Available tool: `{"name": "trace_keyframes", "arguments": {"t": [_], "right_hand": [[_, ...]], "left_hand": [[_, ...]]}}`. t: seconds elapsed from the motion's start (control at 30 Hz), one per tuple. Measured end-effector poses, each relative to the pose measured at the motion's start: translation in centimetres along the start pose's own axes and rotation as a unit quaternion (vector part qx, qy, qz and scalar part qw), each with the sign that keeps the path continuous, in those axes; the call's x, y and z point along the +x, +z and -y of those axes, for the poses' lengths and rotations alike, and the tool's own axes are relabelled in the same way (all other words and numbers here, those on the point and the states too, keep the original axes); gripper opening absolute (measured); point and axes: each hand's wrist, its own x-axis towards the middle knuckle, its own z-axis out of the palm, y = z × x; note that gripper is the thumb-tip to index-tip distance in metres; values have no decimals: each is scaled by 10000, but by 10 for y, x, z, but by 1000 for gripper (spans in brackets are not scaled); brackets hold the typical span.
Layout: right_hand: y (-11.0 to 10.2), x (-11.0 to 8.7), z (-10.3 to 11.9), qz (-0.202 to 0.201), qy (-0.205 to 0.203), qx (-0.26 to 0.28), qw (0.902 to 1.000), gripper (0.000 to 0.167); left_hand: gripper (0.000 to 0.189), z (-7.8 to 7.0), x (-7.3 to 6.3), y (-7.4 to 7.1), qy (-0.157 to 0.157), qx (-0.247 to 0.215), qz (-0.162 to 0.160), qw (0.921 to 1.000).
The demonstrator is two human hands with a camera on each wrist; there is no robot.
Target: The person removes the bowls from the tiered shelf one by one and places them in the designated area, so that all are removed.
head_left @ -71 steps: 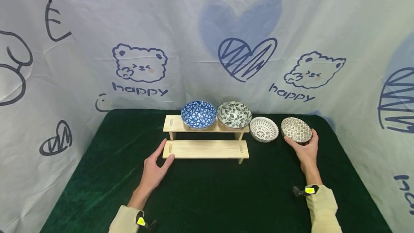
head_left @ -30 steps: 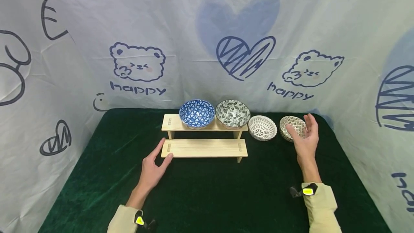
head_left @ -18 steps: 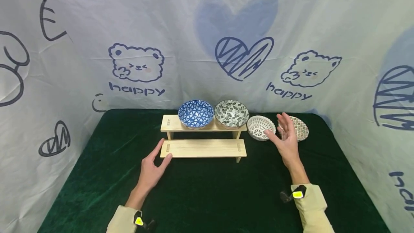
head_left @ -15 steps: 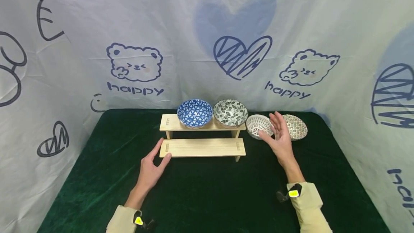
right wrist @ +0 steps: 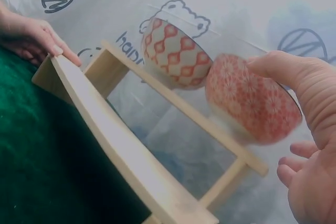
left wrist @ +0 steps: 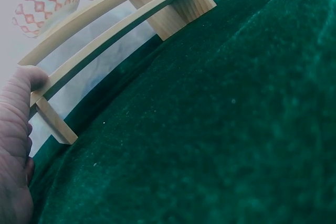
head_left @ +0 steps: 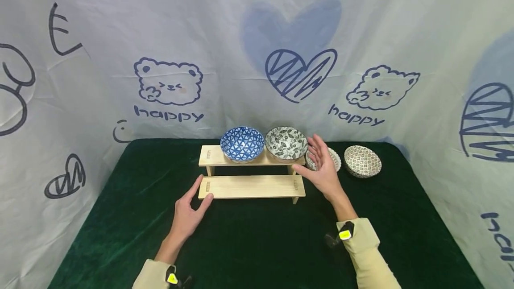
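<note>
My left hand (head_left: 188, 213) holds the left end of the lower tier of a two-tier wooden stand (head_left: 250, 187), its thumb at the front edge and index finger at the back. A bowl with a blue triangle pattern inside (head_left: 242, 144) and a bowl with grey leaves inside (head_left: 286, 143) sit upright side by side on the upper tier. My right hand (head_left: 323, 175), fingers spread and nothing in it, is at the right side of the leaf bowl. In the right wrist view its thumb overlaps that bowl's pink flowered outside (right wrist: 249, 98). The neighbouring bowl's outside has red diamonds (right wrist: 176, 56).
A small white ribbed bowl (head_left: 335, 158) stands right of the stand, partly hidden behind my right hand. Farther right is a brown-checked bowl (head_left: 362, 161). Dark green cloth (head_left: 257, 244) covers the table, and a printed white curtain (head_left: 225, 35) hangs behind.
My right hand has let go of the brown-checked bowl, which now stands upright, and moved left past the ribbed bowl to the leaf bowl. The left hand stays at the stand.
</note>
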Motion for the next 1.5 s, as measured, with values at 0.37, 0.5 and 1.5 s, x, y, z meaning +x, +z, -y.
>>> {"name": "trace_keyframes", "arguments": {"t": [0.37,0.5,1.5], "right_hand": [[13,21,8,383,454,-210,9980,110],[18,23,13,316,593,-306,9973,114],[29,20,11,-433,456,-766,9951,112]], "left_hand": [[68,0,0,0,-24,-37,-43,10000],[68,-1,0,-1,-38,-29,-27,10000],[68,-3,-1,0,-53,11,-15,10000]]}}
